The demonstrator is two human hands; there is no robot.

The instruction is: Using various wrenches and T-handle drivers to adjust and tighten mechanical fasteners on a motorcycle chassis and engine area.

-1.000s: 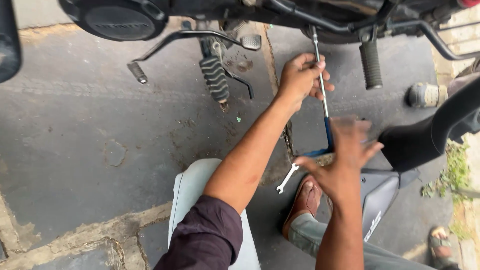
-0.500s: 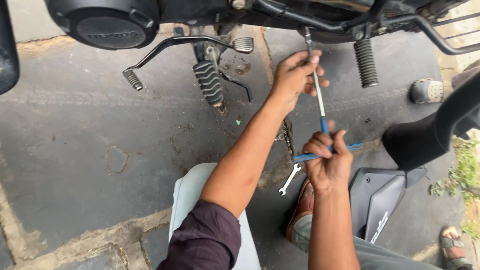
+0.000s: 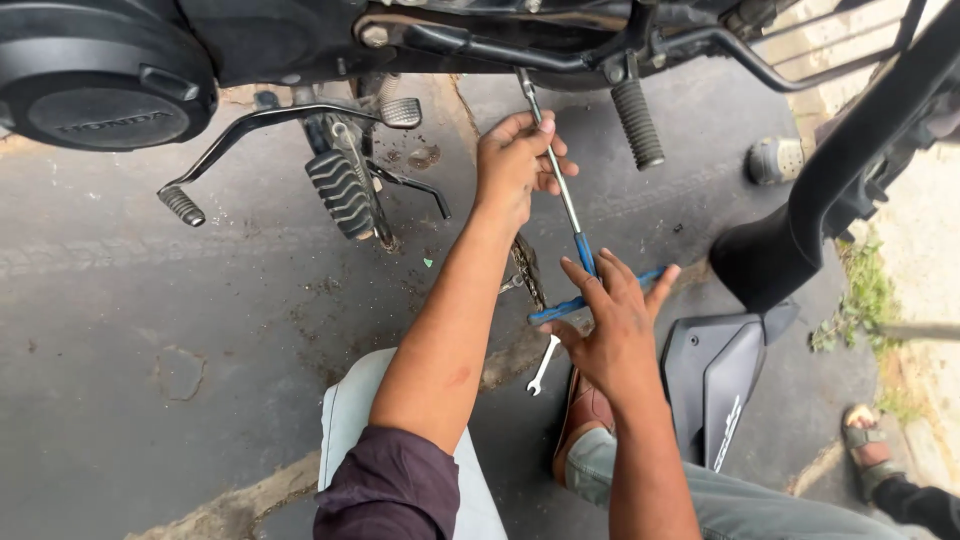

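**Head view: T-handle wrench on the motorcycle underside, both hands on the tool**

Head view, looking down. The T-handle socket wrench (image 3: 560, 195) runs from under the motorcycle frame (image 3: 500, 45) down toward the person; its tip sits at a fastener on the frame underside, but the fastener itself is too small to tell. Left hand (image 3: 515, 160) is up the steel shaft, fingers curled loosely around it, steadying. Right hand (image 3: 615, 320) is at the blue crossbar (image 3: 590, 295); fingers spread wide, palm against the handle, not closed around it, looks like mid-regrip between turns.

Judged step: driving or loosening a fastener under the frame, between spins. Next move calls for the right fingers to close on the crossbar again and turn, while the left keeps the shaft straight and the socket seated so it does not slip off.

Around: a small open-ended spanner (image 3: 543, 364) lies on the pavement just below the right hand, untouched. Ribbed footpeg (image 3: 340, 195) and gear lever (image 3: 260, 130) to the left, rear footpeg (image 3: 638, 122) right of the shaft. A removed dark side panel (image 3: 720, 380) lies near the right forearm. Brown shoe (image 3: 585, 420) under the right wrist. Another person's sandalled foot (image 3: 865, 425) at far right, well apart.
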